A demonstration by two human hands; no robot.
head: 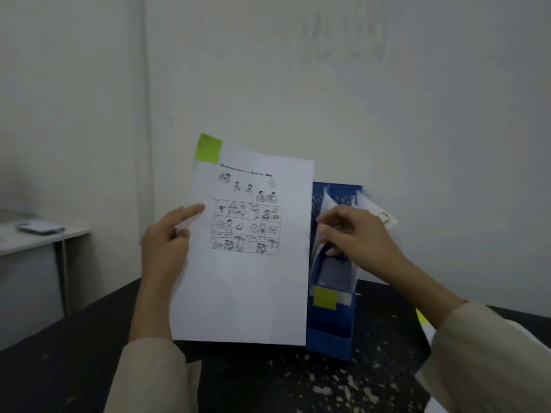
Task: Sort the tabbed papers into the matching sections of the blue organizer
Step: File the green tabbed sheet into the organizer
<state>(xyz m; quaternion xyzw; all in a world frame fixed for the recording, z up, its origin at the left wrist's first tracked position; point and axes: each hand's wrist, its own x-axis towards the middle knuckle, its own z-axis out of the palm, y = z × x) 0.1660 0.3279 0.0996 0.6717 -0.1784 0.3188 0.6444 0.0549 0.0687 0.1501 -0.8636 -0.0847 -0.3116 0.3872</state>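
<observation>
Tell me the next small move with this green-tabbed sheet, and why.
Probably lower the sheet into the gap the right hand is parting in the blue organizer. The left hand holds the sheet upright beside the organizer, its green tab matches the green label on the organizer's front, and the right hand's fingers already pinch back the papers there.

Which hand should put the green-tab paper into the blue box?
Probably the left hand: it already holds the green-tabbed paper. The right hand is busy parting papers in the blue organizer, above its green label.
</observation>
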